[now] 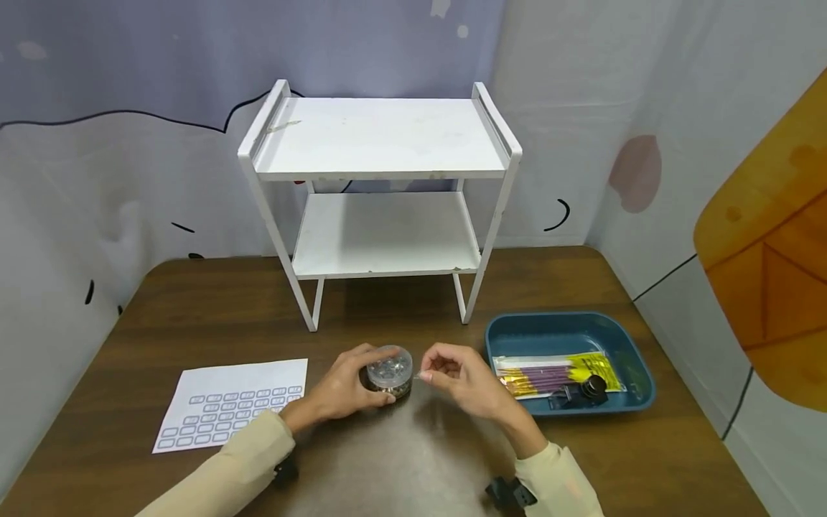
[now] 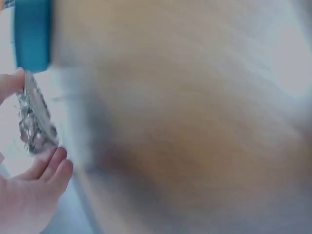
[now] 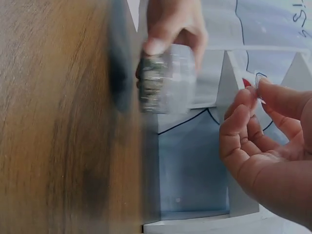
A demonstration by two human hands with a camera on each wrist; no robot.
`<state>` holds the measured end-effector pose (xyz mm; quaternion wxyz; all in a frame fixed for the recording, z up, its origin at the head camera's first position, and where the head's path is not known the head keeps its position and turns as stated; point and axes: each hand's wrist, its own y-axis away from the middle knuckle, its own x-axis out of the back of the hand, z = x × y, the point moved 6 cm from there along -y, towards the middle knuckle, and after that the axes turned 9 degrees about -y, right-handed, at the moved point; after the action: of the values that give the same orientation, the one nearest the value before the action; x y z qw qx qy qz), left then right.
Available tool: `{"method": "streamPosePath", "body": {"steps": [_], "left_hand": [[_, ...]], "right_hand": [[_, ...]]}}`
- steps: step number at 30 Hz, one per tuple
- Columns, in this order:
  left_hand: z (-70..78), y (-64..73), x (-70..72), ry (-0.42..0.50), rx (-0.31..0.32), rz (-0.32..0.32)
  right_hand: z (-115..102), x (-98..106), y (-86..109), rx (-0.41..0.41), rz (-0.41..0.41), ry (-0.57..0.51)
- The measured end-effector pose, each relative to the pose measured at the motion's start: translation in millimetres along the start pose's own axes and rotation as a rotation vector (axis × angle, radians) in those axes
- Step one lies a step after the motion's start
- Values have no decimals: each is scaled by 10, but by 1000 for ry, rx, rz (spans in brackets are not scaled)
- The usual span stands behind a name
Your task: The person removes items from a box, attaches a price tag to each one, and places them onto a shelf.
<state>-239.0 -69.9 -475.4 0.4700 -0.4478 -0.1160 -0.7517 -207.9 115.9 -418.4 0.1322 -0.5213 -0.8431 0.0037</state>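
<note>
A small round clear jar (image 1: 390, 372) with small shiny metallic pieces inside is gripped by my left hand (image 1: 342, 385), thumb on one side and fingers on the other. The left wrist view shows the same jar (image 2: 35, 117) between fingertips and thumb. Just to the right of it, my right hand (image 1: 468, 380) pinches a tiny clear, shiny piece (image 3: 260, 80) between thumb and index finger, apart from the jar. The piece is too small for me to tell its kind. The right hand's other fingers are loosely curled.
A white two-tier shelf (image 1: 388, 136) stands at the back of the wooden table (image 1: 194, 309). Left of the hands lies a sheet printed with small boxes (image 1: 239, 380). On the right, a blue tray (image 1: 549, 324) holds a packet of brushes (image 1: 549, 375) and a black object (image 1: 578, 393).
</note>
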Motion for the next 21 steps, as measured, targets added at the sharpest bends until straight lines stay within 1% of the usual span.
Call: {"method": "streamPosePath", "body": {"steps": [4,7,10,14,17,21], "left_hand": [[99,-16,144,161,38,-63],[204,-13,247,264,61,-100],[288,-5,315,369,75,-106],[340,8,343,499,86,-102],[356,11,349,543,96,-87],[368,2,354,557,103,-57]], "right_hand": [[-64,-48,37,40,8,96],[-121,-77,80,72,52,114],[-180,-90,124,100,128,65],[-253,-101,171,131,241,-24],[-283,-116,184,146,307,-77],[-287,-132,181,157,376,-123]]}}
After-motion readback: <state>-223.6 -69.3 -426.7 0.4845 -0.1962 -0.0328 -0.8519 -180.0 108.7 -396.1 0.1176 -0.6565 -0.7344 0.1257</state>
